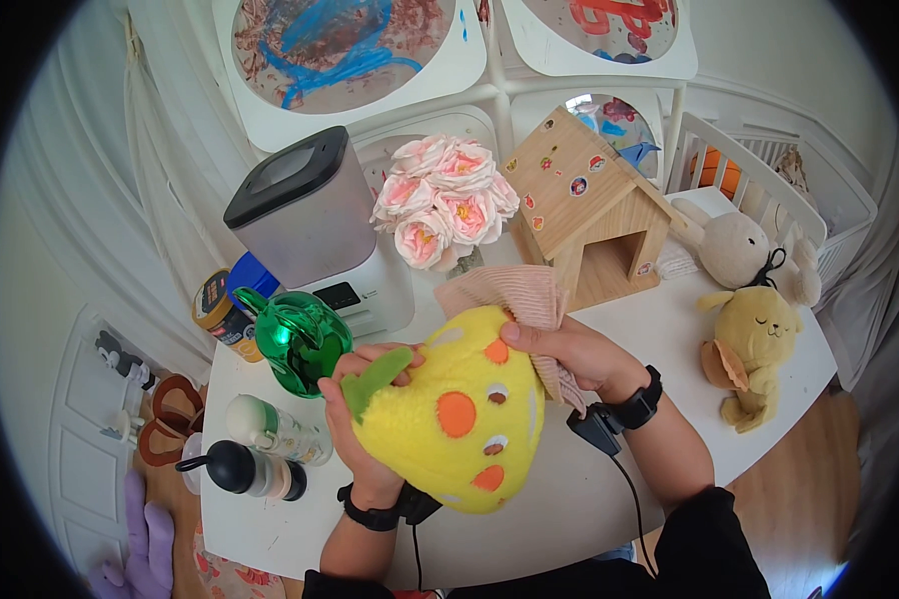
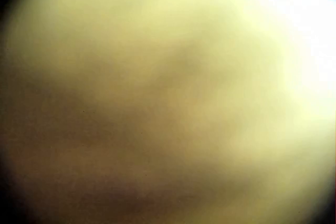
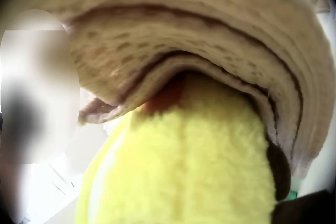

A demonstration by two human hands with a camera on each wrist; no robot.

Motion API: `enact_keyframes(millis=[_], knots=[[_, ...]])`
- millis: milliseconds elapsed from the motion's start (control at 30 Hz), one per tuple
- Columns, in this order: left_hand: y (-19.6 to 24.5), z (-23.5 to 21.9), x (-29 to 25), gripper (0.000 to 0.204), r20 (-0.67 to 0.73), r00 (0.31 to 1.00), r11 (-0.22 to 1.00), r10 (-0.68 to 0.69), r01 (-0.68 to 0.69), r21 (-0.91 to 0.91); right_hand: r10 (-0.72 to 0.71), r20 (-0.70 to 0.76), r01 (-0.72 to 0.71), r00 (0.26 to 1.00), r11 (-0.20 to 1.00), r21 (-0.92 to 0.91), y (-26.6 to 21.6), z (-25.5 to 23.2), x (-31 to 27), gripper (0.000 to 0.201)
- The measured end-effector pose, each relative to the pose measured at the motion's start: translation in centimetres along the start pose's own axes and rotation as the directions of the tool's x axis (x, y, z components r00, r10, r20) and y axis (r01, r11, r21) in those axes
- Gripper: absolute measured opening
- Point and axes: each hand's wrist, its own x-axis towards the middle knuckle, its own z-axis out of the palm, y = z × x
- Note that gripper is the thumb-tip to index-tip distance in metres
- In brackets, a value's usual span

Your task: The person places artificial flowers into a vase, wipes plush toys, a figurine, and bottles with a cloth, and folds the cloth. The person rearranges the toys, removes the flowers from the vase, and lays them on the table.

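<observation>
A yellow plush toy (image 1: pixel 430 429) with orange round patches, stitched eyes and a green leaf (image 1: pixel 378 383) is held up over the table between both hands. My left hand (image 1: pixel 355 429) grips its leaf end, with fingers behind the leaf. At the other side my right hand (image 1: pixel 579 351) holds a folded pink ribbed cloth (image 1: pixel 504 292) against the plush, thumb on top. In the right wrist view the cloth (image 3: pixel 210 35) curves in layers over the yellow fur (image 3: pixel 184 161). The left wrist view is only a yellow and brown blur.
On the white table (image 1: pixel 769 399) stand a green shiny jar (image 1: pixel 295 344), bottles (image 1: pixel 240 467), a grey-and-white appliance (image 1: pixel 310 215), pink flowers (image 1: pixel 449 200) and a wooden house (image 1: pixel 589 215). A yellow dog plush (image 1: pixel 759 339) and a white rabbit plush (image 1: pixel 734 250) sit at right.
</observation>
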Motion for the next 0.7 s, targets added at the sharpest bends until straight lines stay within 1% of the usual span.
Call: enact_keyframes(millis=[33, 67, 100, 133, 167, 200, 233, 267, 300, 333, 367, 400, 433, 467, 500, 533, 567, 600, 633, 667, 700], knots=[[0.1, 0.1, 0.1, 0.058, -0.023, 0.999, 0.99, -0.035, 0.031, -0.136, 0.0, -0.001, 0.0, 1.0, 1.0, -0.001, 0.0, 0.1, -0.1, 0.056], [0.2, 0.1, 0.2, 0.06, -0.041, 0.996, 0.961, -0.073, 0.06, -0.27, -0.063, -0.015, 0.062, 0.998, 0.998, -0.025, 0.2, 0.3, -0.1, 0.055], [0.2, -0.3, 0.4, 0.06, -0.041, 0.996, 0.961, -0.075, 0.061, -0.27, -0.125, -0.027, 0.124, 0.992, 0.991, -0.05, 0.4, 0.5, 0.0, 0.054], [0.1, -0.8, 0.8, 0.06, 0.058, 0.997, 0.965, -0.047, 0.061, -0.254, -0.125, -0.027, 0.123, 0.992, 0.991, -0.048, 0.5, 0.7, 0.1, 0.054], [0.0, -1.1, 1.0, 0.063, 0.158, 0.987, 0.969, -0.02, 0.058, -0.238, -0.156, -0.055, 0.156, 0.986, 0.988, -0.015, 0.6, 0.8, 0.3, 0.052], [0.2, -0.8, 0.8, 0.063, 0.158, 0.987, 0.97, -0.021, 0.058, -0.237, -0.187, -0.083, 0.189, 0.979, 0.982, 0.017, 0.7, 0.8, 0.4, 0.049], [0.4, -0.1, 0.6, 0.066, 0.017, 0.994, 0.975, -0.105, 0.106, -0.196, -0.189, -0.082, 0.191, 0.979, 0.981, 0.017, 0.7, 0.7, 0.4, 0.049], [0.7, 0.3, 0.4, 0.072, -0.129, 0.975, 0.974, -0.18, 0.158, -0.164, -0.17, -0.126, 0.186, 0.977, 0.975, 0.122, 0.6, 0.4, 0.4, 0.047], [0.8, 0.6, 0.7, 0.072, -0.129, 0.976, 0.974, -0.178, 0.155, -0.165, -0.146, -0.168, 0.182, 0.975, 0.957, 0.224, 0.5, 0.2, 0.5, 0.045], [0.9, 0.8, 1.1, 0.08, 0.008, 0.985, 0.985, -0.17, 0.17, 0.016, -0.139, -0.158, 0.188, 0.978, 0.914, 0.36, 0.5, 0.1, 0.6, 0.044], [0.9, 1.0, 1.4, 0.096, 0.144, 0.973, 0.968, -0.182, 0.152, 0.197, -0.14, -0.157, 0.189, 0.978, 0.915, 0.355, 0.4, 0.2, 0.6, 0.044], [0.7, 1.1, 1.0, 0.108, 0.107, 0.961, 0.954, -0.254, 0.231, 0.19, -0.167, -0.225, 0.24, 0.96, 0.903, 0.356, 0.3, 0.5, 0.5, 0.044], [0.3, 0.3, 0.4, 0.108, 0.107, 0.962, 0.955, -0.251, 0.228, 0.187, -0.191, -0.291, 0.291, 0.937, 0.889, 0.353, 0.2, 0.8, 0.4, 0.045], [-0.1, -1.1, -0.3, 0.108, 0.231, 0.906, 0.933, -0.355, 0.329, 0.143, -0.192, -0.291, 0.291, 0.937, 0.89, 0.351, 0.2, 1.0, 0.3, 0.045], [-0.2, -2.0, -0.6, 0.107, 0.354, 0.824, 0.895, -0.442, 0.431, 0.114, -0.195, -0.361, 0.297, 0.912, 0.92, 0.254, 0.1, 1.2, 0.3, 0.045], [-0.1, -2.2, -0.5, 0.107, 0.354, 0.824, 0.895, -0.443, 0.432, 0.113, -0.203, -0.429, 0.293, 0.88, 0.943, 0.156, 0.2, 1.3, 0.2, 0.046], [0.1, -2.3, -0.4, 0.102, 0.353, 0.807, 0.879, -0.473, 0.46, 0.127, -0.201, -0.429, 0.292, 0.881, 0.943, 0.157, 0.4, 1.3, 0.3, 0.046], [0.3, -2.3, -0.3, 0.096, 0.352, 0.79, 0.863, -0.502, 0.486, 0.14, -0.336, -0.456, 0.359, 0.824, 0.933, -0.038, 0.6, 1.2, 0.4, 0.046], [0.4, -1.7, -0.1, 0.096, 0.351, 0.791, 0.863, -0.501, 0.485, 0.14, -0.469, -0.453, 0.407, 0.758, 0.883, -0.233, 0.6, 1.5, 0.5, 0.047], [0.4, -0.8, 0.3, 0.087, 0.243, 0.809, 0.831, -0.536, 0.556, -0.017, -0.47, -0.452, 0.407, 0.759, 0.883, -0.234, 0.6, 1.8, 0.2, 0.047], [0.4, -0.2, 0.6, 0.078, 0.137, 0.805, 0.784, -0.578, 0.594, -0.182, -0.544, -0.372, 0.407, 0.752, 0.828, -0.386, 0.5, 2.5, -0.5, 0.049]])
